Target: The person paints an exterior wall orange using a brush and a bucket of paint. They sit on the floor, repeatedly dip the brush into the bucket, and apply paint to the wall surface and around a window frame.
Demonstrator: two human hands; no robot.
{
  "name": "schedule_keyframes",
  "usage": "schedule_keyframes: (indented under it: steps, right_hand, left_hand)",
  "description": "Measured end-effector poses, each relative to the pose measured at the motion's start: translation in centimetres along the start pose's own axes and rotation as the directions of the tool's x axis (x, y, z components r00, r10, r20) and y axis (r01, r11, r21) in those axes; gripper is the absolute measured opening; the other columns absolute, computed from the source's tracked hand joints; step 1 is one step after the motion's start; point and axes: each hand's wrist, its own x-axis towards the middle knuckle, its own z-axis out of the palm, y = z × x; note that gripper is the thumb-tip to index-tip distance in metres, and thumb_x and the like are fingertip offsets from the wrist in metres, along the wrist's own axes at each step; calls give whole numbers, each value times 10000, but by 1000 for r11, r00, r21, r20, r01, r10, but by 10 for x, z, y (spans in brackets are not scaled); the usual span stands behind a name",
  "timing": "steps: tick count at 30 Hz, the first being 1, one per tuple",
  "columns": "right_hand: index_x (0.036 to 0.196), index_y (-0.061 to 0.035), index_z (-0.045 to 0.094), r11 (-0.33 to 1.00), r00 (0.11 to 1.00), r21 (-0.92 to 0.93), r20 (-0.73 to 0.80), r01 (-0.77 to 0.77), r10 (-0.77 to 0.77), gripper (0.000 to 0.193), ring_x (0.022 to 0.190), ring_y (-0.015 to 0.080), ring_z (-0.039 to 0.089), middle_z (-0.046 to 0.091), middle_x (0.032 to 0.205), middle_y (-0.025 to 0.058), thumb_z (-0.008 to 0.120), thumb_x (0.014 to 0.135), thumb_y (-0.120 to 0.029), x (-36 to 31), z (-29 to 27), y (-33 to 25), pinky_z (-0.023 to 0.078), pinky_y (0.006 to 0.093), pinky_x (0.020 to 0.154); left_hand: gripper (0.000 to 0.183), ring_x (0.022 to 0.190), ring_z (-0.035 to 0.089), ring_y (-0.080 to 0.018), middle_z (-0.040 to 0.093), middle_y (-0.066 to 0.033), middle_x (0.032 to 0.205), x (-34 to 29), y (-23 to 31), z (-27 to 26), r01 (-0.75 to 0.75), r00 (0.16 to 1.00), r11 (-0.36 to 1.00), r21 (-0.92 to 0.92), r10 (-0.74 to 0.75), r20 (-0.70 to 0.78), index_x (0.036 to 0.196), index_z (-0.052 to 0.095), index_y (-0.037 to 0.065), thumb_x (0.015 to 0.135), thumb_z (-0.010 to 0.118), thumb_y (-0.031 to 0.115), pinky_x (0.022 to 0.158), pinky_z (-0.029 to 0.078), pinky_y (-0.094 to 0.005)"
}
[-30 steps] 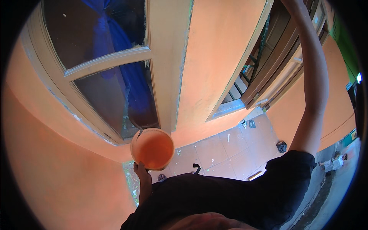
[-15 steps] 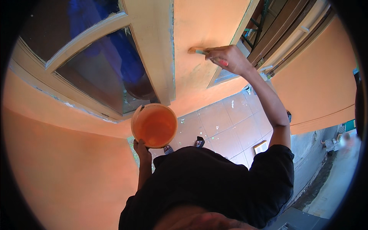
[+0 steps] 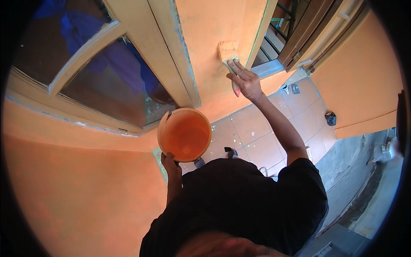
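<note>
My right hand (image 3: 247, 82) grips a wide paintbrush (image 3: 228, 52), its orange-coated bristles pressed against the orange wall (image 3: 203, 30) between the door frame and the window. The handle's pinkish-red end sticks out below my fingers. Lower and to the left, my left hand (image 3: 170, 162) holds an orange bucket (image 3: 184, 135) by its rim, with my thumb at the near edge. The bucket tilts its mouth toward me, and orange paint shows inside. Part of its rim at the upper left looks broken.
A glass-paned door (image 3: 115, 81) with a cream frame stands left of the wall strip. The brown window (image 3: 299, 38) is at the upper right. Paint-spotted floor tiles (image 3: 252, 128) lie below, with a small black bag (image 3: 330, 118) near the right wall.
The brush has swung from lying sideways to bristles-up and sits slightly farther right on the wall. My right hand has turned and lowered. The bucket shows farther right and higher.
</note>
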Motion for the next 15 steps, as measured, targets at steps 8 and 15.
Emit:
schedule_keyframes:
  steps: [8,15]
  right_hand:
    - [896,-95,715,953,635,127,768,-275,81,155,825,242,717,740,1070,53,628,768,-93,13,-16,37,569,346,715]
    - [919,-50,713,984,986,123,90,128,-140,180,939,294,731,731,1096,147,655,757,-102,160,-162,56,585,356,779]
  left_hand:
    - [225,880,616,-191,572,-76,978,2,7,-1,-1,1000,998,61,2,-12,1000,521,38,780,504,-6,767,546,-333]
    - [255,962,607,-208,571,-76,1032,-3,5,7,15,999,998,57,-13,-41,1025,529,33,775,508,-11,837,537,-357]
